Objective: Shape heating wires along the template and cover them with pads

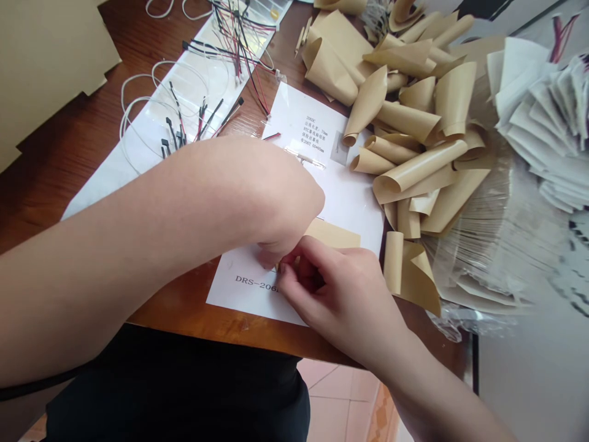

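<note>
Here, curled brown paper pieces (416, 169) crowd the right of the wooden table (193, 301), and black-tipped wires (170, 131) lie beyond the left forearm (184, 202). A flat brown paper piece (338, 234) rests on the printed sheet, partly under the hands. The left hand (288, 205) bends sharply down, its grip hidden; the right hand (338, 285) curls beside it, thumb and forefinger close together, whether gripping anything I cannot tell.

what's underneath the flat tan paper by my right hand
A white sheet shows around the flat tan paper; anything else between them, or covered by your right hand and left hand, can't be seen.
</note>
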Available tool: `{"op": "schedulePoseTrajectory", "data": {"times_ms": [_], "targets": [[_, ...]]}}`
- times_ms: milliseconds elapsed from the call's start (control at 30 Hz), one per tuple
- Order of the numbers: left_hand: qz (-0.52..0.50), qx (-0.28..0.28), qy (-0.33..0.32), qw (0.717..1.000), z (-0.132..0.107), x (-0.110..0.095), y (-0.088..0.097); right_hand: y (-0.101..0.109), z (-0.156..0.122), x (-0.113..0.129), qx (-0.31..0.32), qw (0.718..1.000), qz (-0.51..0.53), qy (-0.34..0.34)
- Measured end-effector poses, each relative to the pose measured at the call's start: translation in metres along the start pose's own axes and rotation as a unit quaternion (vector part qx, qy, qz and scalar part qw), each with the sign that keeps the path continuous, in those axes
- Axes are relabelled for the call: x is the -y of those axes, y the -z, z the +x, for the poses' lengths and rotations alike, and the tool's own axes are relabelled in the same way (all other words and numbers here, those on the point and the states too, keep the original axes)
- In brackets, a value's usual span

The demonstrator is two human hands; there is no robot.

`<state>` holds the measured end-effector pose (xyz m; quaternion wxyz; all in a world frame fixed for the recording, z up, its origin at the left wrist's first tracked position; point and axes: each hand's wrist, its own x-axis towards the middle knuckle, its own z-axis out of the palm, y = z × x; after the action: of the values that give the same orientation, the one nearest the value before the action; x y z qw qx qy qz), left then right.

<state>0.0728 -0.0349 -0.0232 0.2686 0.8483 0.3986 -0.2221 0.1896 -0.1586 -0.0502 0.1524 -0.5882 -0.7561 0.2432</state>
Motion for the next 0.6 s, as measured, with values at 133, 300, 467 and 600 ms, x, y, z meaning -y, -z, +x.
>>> {"op": "schedulePoseTrajectory", "data": {"times_ms": [133, 300, 467, 600], "targets": [[0.087, 0.077, -0.023, 0.993, 0.0017, -0.0038, 0.0001, 0.0037, 0.0004, 0.0015, 0.011, 1.000, 0.025, 0.002], [0.085, 0.091, -0.014, 0.992, 0.0040, -0.0058, -0.0024, 0.0045, 0.0002, 0.0014, 0.031, 0.999, 0.030, -0.002], [0.133, 0.087, -0.017, 0.987, 0.0085, -0.0063, -0.0078, 0.0026, -0.0002, -0.0010, 0.030, 0.999, 0.009, -0.003], [0.124, 0.073, -0.031, 0.989, 0.0036, -0.0064, -0.0037, 0.0000, -0.0001, -0.0026, 0.021, 1.000, -0.012, -0.014]]}}
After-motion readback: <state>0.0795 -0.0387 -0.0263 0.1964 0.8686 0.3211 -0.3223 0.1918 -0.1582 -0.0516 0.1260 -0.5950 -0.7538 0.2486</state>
